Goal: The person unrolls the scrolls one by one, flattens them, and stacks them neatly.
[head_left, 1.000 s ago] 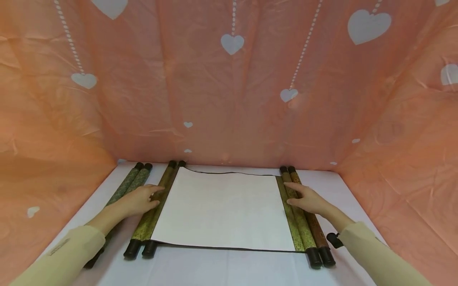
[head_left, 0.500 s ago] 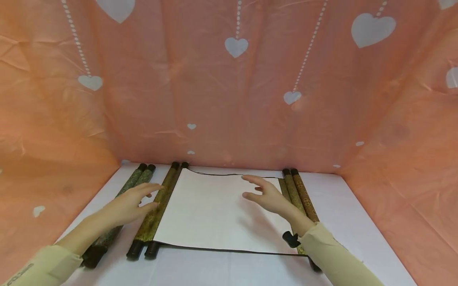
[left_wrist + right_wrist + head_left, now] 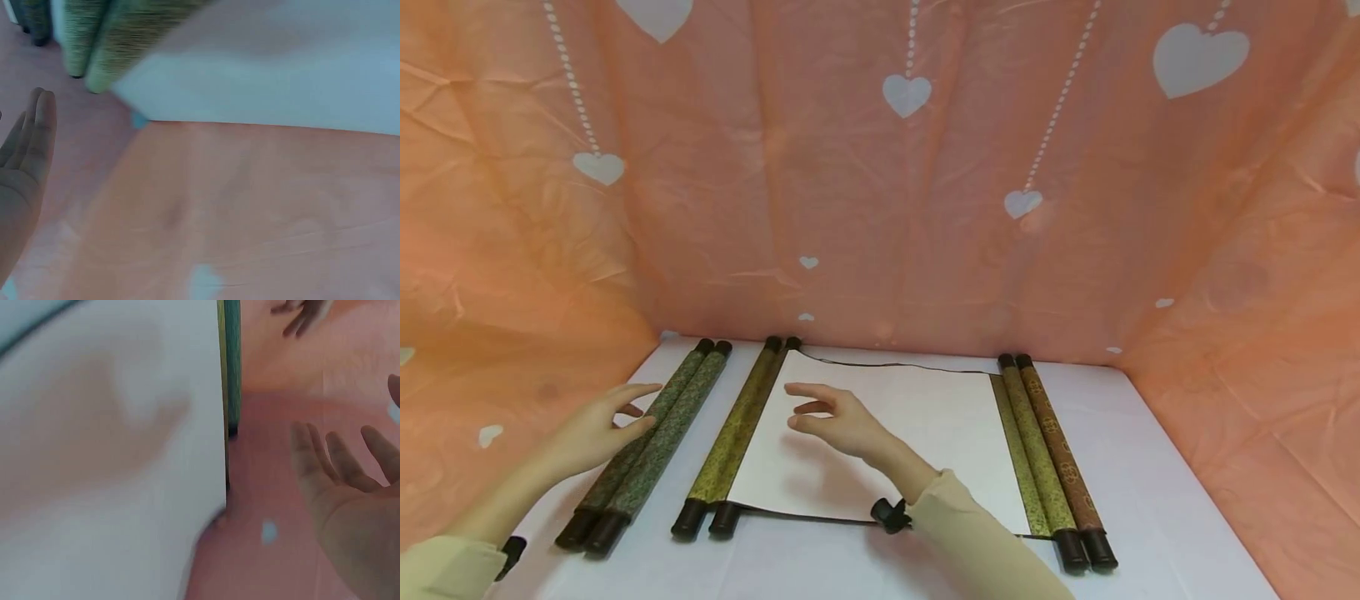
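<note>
My right hand (image 3: 842,421) hovers over the white sheet (image 3: 917,450) of an unrolled scroll, its shadow falling on the paper. Its fingers are spread and hold nothing; the right wrist view also shows the bare palm (image 3: 350,506). The scroll lies between an olive-gold roll (image 3: 741,425) on the left and another olive-gold roll (image 3: 1041,450) on the right. Farther left, my left hand (image 3: 591,429) is beside and partly over a pair of green patterned rolls (image 3: 673,425), fingers extended, gripping nothing. Whether it touches them cannot be told.
A brown patterned roll (image 3: 1063,454) lies against the scroll's right side. All rolls have black end caps. The white tabletop (image 3: 1157,483) is enclosed by an orange cloth with hearts (image 3: 880,208). A thin dark cord (image 3: 887,364) runs along the sheet's far edge.
My right hand has left the right-hand rolls and crossed leftward above the sheet. My left hand has shifted left, from the olive-gold roll to the green rolls. The scroll lies still.
</note>
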Action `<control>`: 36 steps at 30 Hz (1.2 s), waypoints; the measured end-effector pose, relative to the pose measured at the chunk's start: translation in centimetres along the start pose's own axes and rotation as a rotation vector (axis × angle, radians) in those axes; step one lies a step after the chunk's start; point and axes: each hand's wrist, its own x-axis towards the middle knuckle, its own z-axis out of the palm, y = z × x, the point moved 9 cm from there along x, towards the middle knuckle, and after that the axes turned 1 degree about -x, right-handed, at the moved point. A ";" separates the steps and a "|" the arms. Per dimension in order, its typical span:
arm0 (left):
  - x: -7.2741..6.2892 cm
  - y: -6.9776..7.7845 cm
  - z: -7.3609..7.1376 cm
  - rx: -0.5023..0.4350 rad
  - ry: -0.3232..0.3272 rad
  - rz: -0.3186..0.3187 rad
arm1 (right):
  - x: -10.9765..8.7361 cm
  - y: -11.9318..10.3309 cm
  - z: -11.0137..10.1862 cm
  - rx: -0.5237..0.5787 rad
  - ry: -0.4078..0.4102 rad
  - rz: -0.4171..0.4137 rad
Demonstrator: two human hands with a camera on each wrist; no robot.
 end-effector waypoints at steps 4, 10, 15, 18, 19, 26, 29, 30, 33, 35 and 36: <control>-1.1 -2.7 0.3 0.015 -0.030 -0.073 | 1.6 -0.1 4.8 0.016 -0.082 0.014; -2.6 -5.4 1.1 -0.007 -0.077 -0.142 | 2.9 0.1 10.5 -0.004 -0.170 0.081; -3.4 -5.8 1.8 -0.067 -0.063 -0.143 | 4.0 0.9 13.8 0.134 -0.159 0.182; -3.8 -6.0 2.1 -0.085 -0.060 -0.156 | 4.6 1.5 15.7 0.222 -0.139 0.249; -3.8 -6.0 2.2 -0.081 -0.058 -0.154 | 4.7 1.8 16.3 0.228 -0.130 0.265; -4.1 -6.2 3.1 -0.102 -0.071 -0.186 | 5.0 2.8 19.2 0.201 -0.080 0.366; -4.0 -6.0 3.4 -0.137 -0.082 -0.196 | 5.0 2.9 19.9 0.156 -0.068 0.395; -4.0 -6.0 3.5 -0.148 -0.086 -0.200 | 5.1 2.9 20.1 0.140 -0.063 0.402; -4.0 -5.8 3.7 -0.178 -0.091 -0.195 | 5.2 3.0 20.3 0.130 -0.045 0.418; -4.0 -5.8 3.7 -0.197 -0.086 -0.191 | 5.3 3.0 20.4 0.126 -0.034 0.422; -4.1 -5.8 3.6 -0.207 -0.080 -0.188 | 5.3 3.0 20.4 0.125 -0.028 0.422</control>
